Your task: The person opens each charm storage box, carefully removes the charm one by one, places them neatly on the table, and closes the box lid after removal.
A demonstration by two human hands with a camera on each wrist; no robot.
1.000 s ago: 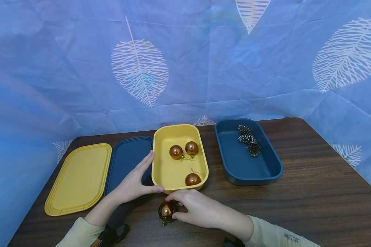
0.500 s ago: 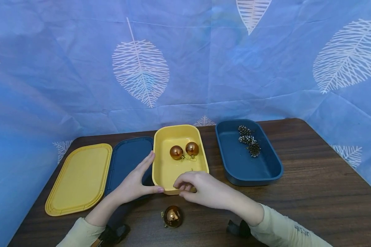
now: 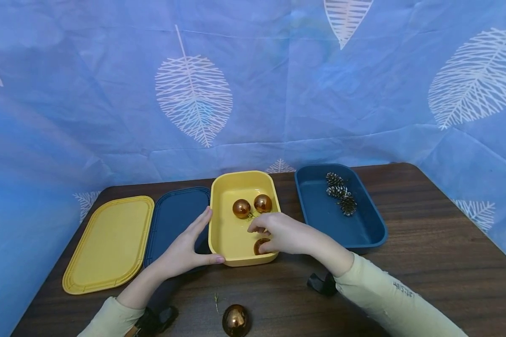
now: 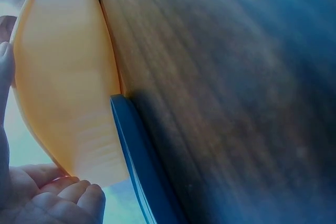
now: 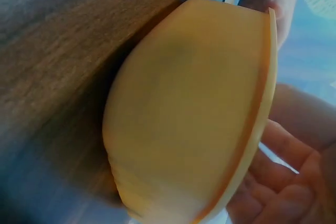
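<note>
In the head view my left hand (image 3: 185, 248) rests at the left rim and near-left corner of a yellow container (image 3: 232, 238), its fingers extended. My right hand (image 3: 284, 234) hangs over the container's near-right part, fingers loosely bent and thumb lowered. Beneath that thumb a shiny copper Christmas ball (image 3: 259, 245) is partly hidden; contact cannot be told. Farther back inside lie two more Christmas balls, one left (image 3: 241, 208) and one right (image 3: 263, 203). Another Christmas ball (image 3: 235, 320) lies on the table at the front. Both wrist views show the container's outer wall (image 4: 68, 77).
To the right stands a blue container (image 3: 333, 229) with several pinecones (image 3: 337, 191). At left lie a yellow lid (image 3: 109, 243) and a dark blue lid (image 3: 173, 220), the latter partly behind my left hand. A patterned blue cloth (image 3: 253, 93) hangs behind the wooden table (image 3: 426, 224).
My right hand has left the Christmas ball on the table and moved up over the yellow container. The released ball has rolled toward the front. My left hand stays in place.
</note>
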